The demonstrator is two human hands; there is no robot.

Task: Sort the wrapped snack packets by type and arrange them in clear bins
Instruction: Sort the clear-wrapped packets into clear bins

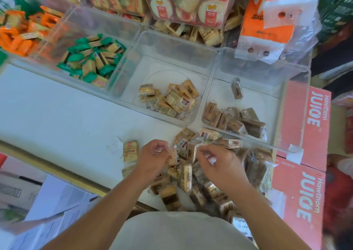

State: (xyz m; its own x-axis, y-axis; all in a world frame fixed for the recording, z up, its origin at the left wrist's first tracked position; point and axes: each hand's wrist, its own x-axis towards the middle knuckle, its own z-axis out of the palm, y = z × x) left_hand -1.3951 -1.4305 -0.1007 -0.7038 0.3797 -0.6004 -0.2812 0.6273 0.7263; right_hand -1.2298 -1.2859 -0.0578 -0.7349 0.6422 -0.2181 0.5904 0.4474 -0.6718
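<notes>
At the near right edge of the bench, our left hand and right hand curl their fingers over the loose packet pile; whether either grips a packet we cannot tell. Along the far edge, three clear bins hold green-wrapped packets, tan packets and brown packets separately.

Green-and-tan packets, orange packets, pale gold packets (white barcode patches, black-striped) and dark brown packets; the carton is pinkish red with white lettering.
</notes>
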